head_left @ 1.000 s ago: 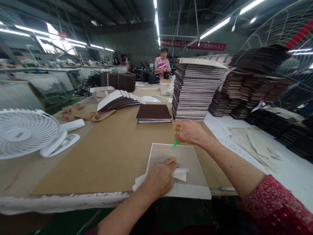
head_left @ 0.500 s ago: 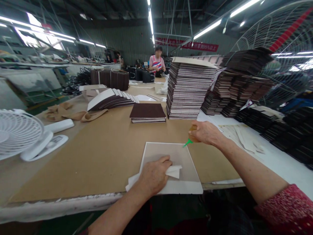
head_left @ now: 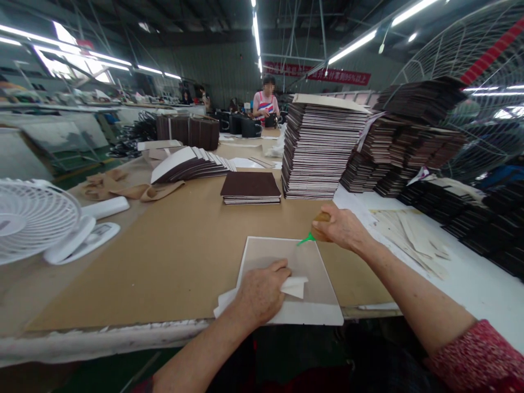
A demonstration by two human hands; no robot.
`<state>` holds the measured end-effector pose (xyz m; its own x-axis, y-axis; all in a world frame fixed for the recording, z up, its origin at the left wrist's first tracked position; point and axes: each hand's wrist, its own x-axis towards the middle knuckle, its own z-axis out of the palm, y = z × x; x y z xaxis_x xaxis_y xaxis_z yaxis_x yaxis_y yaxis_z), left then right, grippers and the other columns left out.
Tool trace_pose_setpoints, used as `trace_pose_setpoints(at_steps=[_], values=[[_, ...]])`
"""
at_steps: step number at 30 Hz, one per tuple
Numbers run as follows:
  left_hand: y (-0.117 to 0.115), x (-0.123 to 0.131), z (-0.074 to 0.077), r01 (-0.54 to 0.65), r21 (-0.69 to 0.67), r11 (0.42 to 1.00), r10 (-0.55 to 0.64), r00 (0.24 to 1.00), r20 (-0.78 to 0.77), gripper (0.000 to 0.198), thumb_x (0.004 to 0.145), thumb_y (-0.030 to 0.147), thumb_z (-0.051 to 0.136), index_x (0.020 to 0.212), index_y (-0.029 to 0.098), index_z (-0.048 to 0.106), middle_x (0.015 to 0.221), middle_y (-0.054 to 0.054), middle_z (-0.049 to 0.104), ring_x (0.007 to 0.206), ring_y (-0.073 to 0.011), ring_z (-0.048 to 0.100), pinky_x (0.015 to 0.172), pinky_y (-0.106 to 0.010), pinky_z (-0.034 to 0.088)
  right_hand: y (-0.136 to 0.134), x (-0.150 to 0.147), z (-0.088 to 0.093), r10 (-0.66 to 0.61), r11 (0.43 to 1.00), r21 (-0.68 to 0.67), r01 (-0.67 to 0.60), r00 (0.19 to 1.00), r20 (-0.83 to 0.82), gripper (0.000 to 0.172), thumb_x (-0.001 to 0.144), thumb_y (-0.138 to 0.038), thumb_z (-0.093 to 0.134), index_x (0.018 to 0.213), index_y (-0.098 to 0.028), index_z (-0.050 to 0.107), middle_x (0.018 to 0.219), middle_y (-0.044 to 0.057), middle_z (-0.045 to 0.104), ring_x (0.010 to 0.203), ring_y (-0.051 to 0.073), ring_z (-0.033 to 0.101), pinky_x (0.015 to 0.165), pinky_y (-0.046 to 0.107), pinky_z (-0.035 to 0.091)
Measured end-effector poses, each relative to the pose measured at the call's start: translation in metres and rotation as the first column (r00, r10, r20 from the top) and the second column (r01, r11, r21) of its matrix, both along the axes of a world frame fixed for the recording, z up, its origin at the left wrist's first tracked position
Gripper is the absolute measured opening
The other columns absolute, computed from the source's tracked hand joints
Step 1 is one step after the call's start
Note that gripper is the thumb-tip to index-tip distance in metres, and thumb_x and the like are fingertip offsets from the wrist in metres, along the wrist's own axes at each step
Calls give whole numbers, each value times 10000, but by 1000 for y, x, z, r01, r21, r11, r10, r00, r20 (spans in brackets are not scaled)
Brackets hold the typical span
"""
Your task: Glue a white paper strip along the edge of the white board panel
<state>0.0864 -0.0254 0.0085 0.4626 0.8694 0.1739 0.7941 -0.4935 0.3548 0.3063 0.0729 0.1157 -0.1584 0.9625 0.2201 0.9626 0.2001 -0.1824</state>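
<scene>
A grey board with a white border (head_left: pixel 315 284) lies flat at the near edge of the cardboard-covered table (head_left: pixel 172 262). My left hand (head_left: pixel 257 292) rests on its near left part, fingers curled over a folded white cloth (head_left: pixel 295 286). My right hand (head_left: pixel 341 226) is closed round an orange glue bottle (head_left: pixel 320 218) whose green nozzle (head_left: pixel 305 239) points down at the board's far right corner.
A white desk fan (head_left: pixel 36 221) lies at the left. A low stack of brown boards (head_left: pixel 250 188) and a tall stack (head_left: pixel 321 147) stand beyond the board; more dark stacks (head_left: pixel 413 136) fill the right. Paper scraps (head_left: pixel 413 234) lie right. A person (head_left: pixel 266 106) works far off.
The green nozzle moved from the board's far middle out past its right corner, then back onto the corner. My left hand stayed on the cloth. The camera view shifted slightly.
</scene>
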Motion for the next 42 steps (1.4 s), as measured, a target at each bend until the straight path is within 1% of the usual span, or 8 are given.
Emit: trace_pose_setpoints(at_steps=[7, 12, 17, 20, 25, 34, 38, 42], values=[[0, 0, 0, -1, -3, 1000, 1, 1000, 1, 485, 751, 142, 498, 1208, 235, 629, 1456, 4, 526, 1150, -247, 639, 1029, -427, 515, 7, -52, -2, 124, 992, 18, -124, 992, 13, 248, 827, -445, 542, 936, -242, 634, 700, 33, 647, 603, 181, 525, 536, 272, 258], [0, 0, 1, -1, -18, 1000, 0, 1000, -7, 512, 747, 137, 505, 1238, 230, 615, 1471, -6, 510, 1182, -240, 620, 1052, -417, 496, 8, -85, -9, 220, 975, 38, -219, 976, -7, 243, 838, -435, 548, 953, -241, 637, 808, 45, 705, 698, 195, 594, 568, 272, 301], [1, -1, 1, 4, -25, 1000, -5, 1000, -16, 522, 742, 144, 511, 1250, 223, 605, 1477, -19, 503, 1175, -246, 625, 1043, -422, 501, 3, -102, -8, 254, 964, 65, -257, 966, 49, 235, 849, -411, 527, 972, -244, 638, 868, 54, 726, 746, 210, 619, 575, 285, 290], [1, -1, 0, 9, -17, 1000, -9, 1000, -17, 527, 745, 150, 511, 1260, 222, 595, 1477, -21, 504, 1160, -252, 633, 1028, -432, 513, 1, -94, -3, 217, 973, 56, -224, 971, 104, 247, 843, -402, 529, 999, -245, 639, 851, 61, 724, 743, 223, 623, 576, 289, 287], [0, 0, -1, 2, -24, 1000, -2, 1000, -9, 508, 755, 150, 515, 1247, 238, 603, 1478, 1, 502, 1181, -236, 618, 1055, -404, 492, 3, -57, 4, 135, 990, 25, -140, 979, 151, 270, 839, -422, 516, 990, -239, 645, 791, 71, 699, 701, 229, 601, 567, 293, 281], [-1, 1, 2, -5, -9, 1000, 5, 1000, -25, 489, 751, 115, 493, 1206, 239, 621, 1467, 7, 515, 1158, -245, 634, 1014, -409, 522, -2, 12, 5, -59, 998, -13, 60, 995, 84, 247, 826, -435, 539, 928, -237, 645, 665, 36, 633, 595, 197, 538, 557, 286, 284], [-1, 1, 1, -4, -15, 1000, 4, 1000, -23, 497, 735, 116, 501, 1201, 240, 622, 1473, 7, 508, 1140, -255, 646, 987, -427, 541, -3, 22, 5, -86, 996, -32, 87, 996, 14, 208, 818, -423, 555, 888, -246, 640, 615, 5, 612, 563, 177, 530, 541, 277, 275], [-1, 1, 2, 1, -3, 1000, -1, 1000, -15, 489, 733, 117, 489, 1187, 232, 629, 1460, -1, 522, 1150, -267, 640, 978, -450, 547, 0, 13, -1, -71, 997, -26, 70, 997, -32, 199, 808, -425, 563, 857, -244, 631, 615, 3, 603, 575, 176, 531, 542, 272, 278]])
